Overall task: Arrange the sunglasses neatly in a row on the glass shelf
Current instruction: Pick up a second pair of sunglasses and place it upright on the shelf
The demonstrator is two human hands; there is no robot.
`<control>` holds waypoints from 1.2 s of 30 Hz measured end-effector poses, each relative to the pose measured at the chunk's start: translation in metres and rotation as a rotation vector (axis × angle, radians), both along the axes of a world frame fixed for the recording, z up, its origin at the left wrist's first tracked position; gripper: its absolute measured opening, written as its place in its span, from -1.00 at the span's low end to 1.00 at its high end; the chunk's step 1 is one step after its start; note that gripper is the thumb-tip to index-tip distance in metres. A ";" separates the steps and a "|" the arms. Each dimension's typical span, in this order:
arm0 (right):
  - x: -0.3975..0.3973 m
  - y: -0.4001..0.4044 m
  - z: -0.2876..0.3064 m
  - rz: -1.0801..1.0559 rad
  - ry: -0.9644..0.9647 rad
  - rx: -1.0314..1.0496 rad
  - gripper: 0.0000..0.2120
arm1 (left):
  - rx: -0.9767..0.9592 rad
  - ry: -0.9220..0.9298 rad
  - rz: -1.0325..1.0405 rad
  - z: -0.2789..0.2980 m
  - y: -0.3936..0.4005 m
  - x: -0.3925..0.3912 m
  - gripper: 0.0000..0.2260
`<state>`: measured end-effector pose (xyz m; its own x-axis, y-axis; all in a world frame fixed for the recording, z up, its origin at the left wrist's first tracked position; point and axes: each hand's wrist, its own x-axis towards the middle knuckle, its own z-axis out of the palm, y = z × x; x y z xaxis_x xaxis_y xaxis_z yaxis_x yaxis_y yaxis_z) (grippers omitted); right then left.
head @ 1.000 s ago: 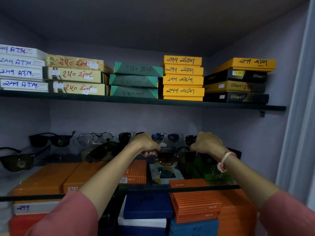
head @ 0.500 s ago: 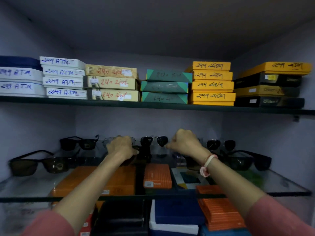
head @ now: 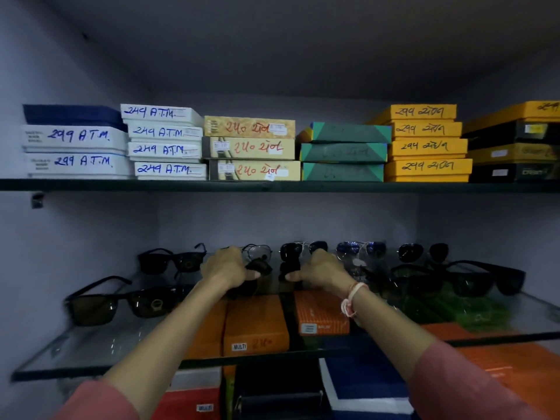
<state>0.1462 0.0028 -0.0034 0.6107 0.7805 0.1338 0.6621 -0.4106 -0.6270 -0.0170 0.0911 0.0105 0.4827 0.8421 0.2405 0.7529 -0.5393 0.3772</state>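
Several sunglasses stand on the glass shelf. Between my hands is a dark pair of sunglasses: my left hand grips its left end and my right hand grips its right end, just above the shelf near the back row. That back row holds a black-framed pair, a clear-lens pair, a dark aviator pair, a blue-lens pair and another dark pair. A large brown-lens pair lies at the front left, and a black pair at the right.
Stacked labelled boxes fill the upper shelf: white, beige, green, yellow and black. Orange, blue and red boxes show through and below the glass. Grey walls close in left, right and behind.
The view has swung left, so the shelf contents shifted right in frame. Both hands stay closed on the dark pair and have carried it leftward along the shelf towards the back row.
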 end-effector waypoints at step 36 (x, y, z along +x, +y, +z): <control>0.034 -0.087 0.049 0.310 0.215 0.275 -0.80 | -0.597 -0.903 -0.449 0.009 -0.022 -0.006 -0.69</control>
